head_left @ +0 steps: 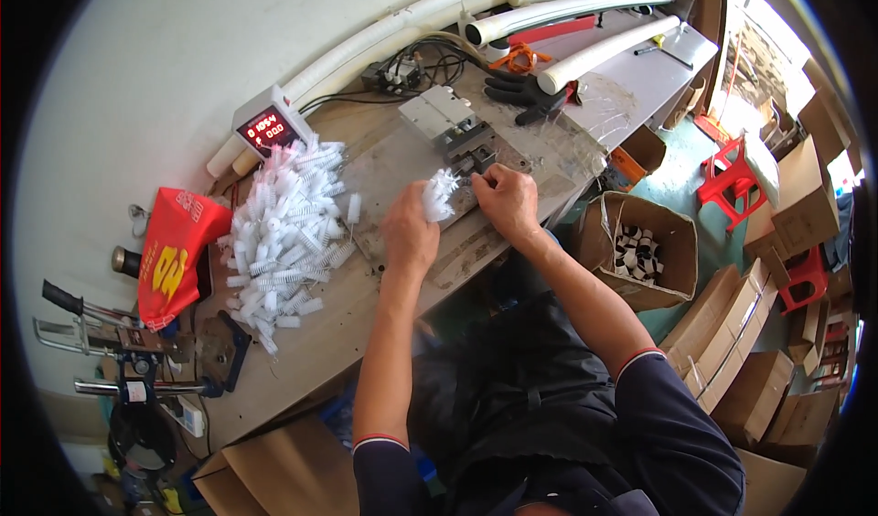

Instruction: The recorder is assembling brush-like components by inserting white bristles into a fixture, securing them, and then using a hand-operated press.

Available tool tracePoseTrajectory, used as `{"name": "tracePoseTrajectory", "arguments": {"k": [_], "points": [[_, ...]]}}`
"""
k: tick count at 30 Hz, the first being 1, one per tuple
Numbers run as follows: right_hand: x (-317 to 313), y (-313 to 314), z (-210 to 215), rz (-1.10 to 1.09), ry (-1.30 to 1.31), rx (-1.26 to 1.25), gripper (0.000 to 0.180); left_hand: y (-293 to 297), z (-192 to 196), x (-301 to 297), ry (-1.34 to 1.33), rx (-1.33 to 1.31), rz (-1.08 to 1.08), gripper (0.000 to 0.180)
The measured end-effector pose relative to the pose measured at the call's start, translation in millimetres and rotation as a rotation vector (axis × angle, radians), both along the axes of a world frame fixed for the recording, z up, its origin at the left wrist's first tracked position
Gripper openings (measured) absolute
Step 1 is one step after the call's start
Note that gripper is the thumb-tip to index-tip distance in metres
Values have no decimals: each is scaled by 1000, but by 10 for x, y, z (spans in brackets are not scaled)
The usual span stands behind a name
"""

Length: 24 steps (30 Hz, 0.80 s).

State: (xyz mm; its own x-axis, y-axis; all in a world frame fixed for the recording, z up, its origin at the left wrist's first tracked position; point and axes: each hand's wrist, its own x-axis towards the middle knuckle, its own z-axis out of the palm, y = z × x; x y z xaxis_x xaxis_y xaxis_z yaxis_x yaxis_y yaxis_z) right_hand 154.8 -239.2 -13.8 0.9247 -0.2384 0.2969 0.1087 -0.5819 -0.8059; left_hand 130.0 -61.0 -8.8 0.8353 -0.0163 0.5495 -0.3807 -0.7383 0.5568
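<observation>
The left hand (409, 228) is closed around a clump of white, bristly brush heads (441, 196), which juts up past its fingers above the near edge of the workbench. The right hand (508, 203) is just beside it, fingers curled narrow against the thumb at the dark metal clamping fixture (473, 146); whether something is pinched there, I cannot tell. Behind the fixture sits a pale grey, box-shaped metal block (437, 113).

To the left of the left hand, a large heap of white, spiral-bristled brushes (283, 228) covers part of the brown wooden workbench (302, 370). A grey box with a lit red display (272, 124) stands behind the heap, and a red plastic bag with yellow markings (178, 255) is at its left.

Beyond the fixture lies a black work glove (526, 95), near long white tubes (608, 54). Right of the bench, an open brown cardboard box (672, 283) contains small white-and-black pieces (637, 252).
</observation>
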Motion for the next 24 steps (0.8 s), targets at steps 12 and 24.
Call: {"name": "tracePoseTrajectory", "arguments": {"k": [12, 24], "points": [[-2, -4, -31, 1, -29, 18, 23, -284, 20, 86, 37, 325, 18, 37], [40, -107, -98, 129, -67, 289, 21, -66, 4, -115, -185, 207, 61, 42]]}}
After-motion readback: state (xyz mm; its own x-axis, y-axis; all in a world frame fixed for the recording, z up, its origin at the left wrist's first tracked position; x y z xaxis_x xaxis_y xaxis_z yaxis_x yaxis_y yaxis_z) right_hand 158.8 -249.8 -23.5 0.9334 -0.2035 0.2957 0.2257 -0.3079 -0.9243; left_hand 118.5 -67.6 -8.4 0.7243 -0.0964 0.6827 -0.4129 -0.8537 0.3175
